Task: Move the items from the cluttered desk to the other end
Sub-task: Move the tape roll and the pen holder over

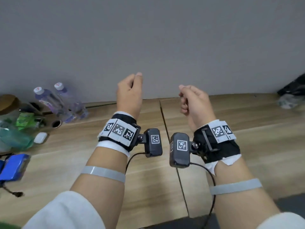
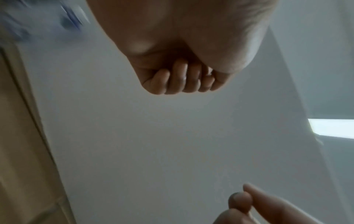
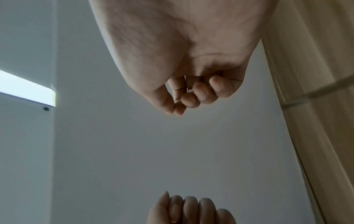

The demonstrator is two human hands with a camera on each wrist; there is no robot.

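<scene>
Both hands are raised above the wooden desk (image 1: 148,179), in front of the grey wall. My left hand (image 1: 130,91) has its fingers curled into the palm (image 2: 182,81) and holds nothing. My right hand (image 1: 193,101) is also curled, thumb against the forefinger (image 3: 191,94), and is empty. The clutter lies at the far left: two clear water bottles (image 1: 49,103) (image 1: 69,100), a white earbud case (image 1: 40,137), a green packet (image 1: 24,120) and a blue object (image 1: 14,166). Neither hand is near them.
A seam (image 1: 166,129) runs between two desk tops under my hands. At the far right back corner sit a black item (image 1: 292,90) and a crumpled grey one (image 1: 288,100). A cardboard tube (image 1: 56,123) lies by the bottles.
</scene>
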